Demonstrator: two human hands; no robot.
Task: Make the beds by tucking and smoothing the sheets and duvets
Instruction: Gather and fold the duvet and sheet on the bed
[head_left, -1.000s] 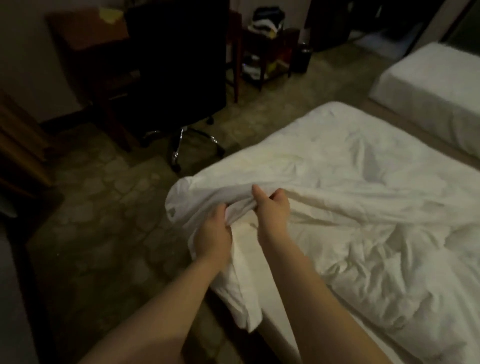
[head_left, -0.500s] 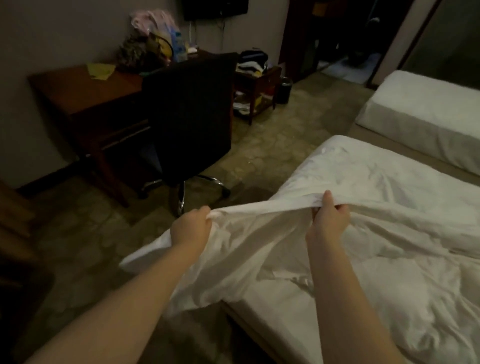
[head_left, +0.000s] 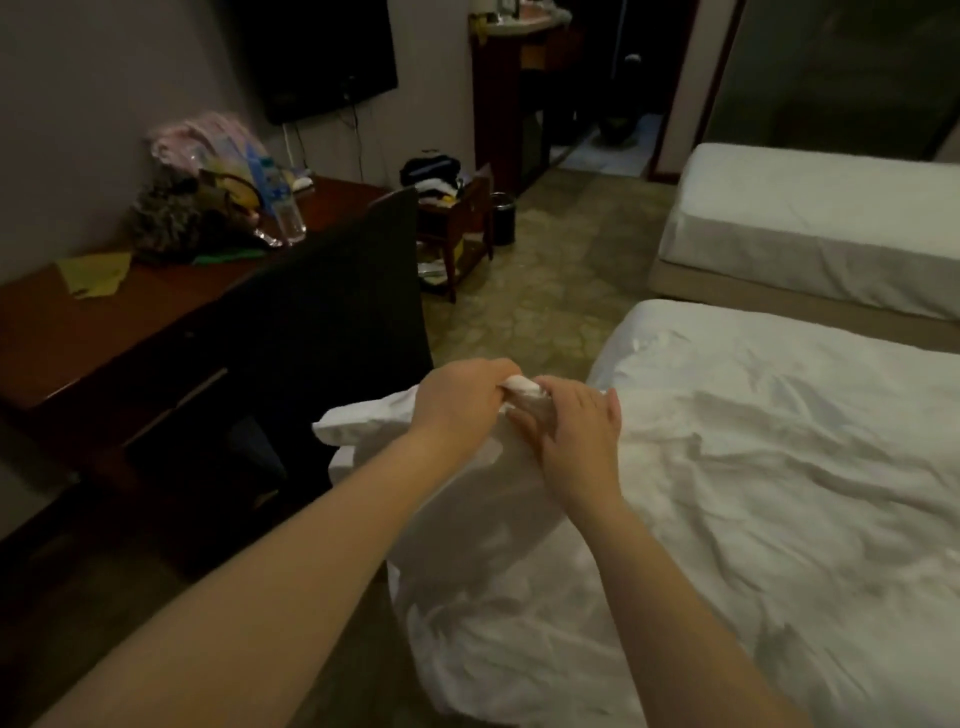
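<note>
Across the right side of the view, the rumpled white duvet (head_left: 779, 467) spreads over the near bed and hides the mattress beneath; it runs out of frame at the right and the bottom. Farther right, a second bed (head_left: 810, 208) lies smooth, cut off at the right edge. A patterned floor (head_left: 545, 291) separates them. To the left stands a dark wooden desk (head_left: 130, 322), with a black chair (head_left: 332, 322) before it so dim that I make out only its back. A wall screen (head_left: 311, 57) is cut off at the top. The clutter (head_left: 208, 176) on the desk is too blurred to name. At the duvet's near left edge, my left hand (head_left: 457, 400) grips a bunched fold, raised off the bed. My right hand (head_left: 576, 441) lies just beside it, fingers nearly straight on the cloth, touching that fold.
</note>
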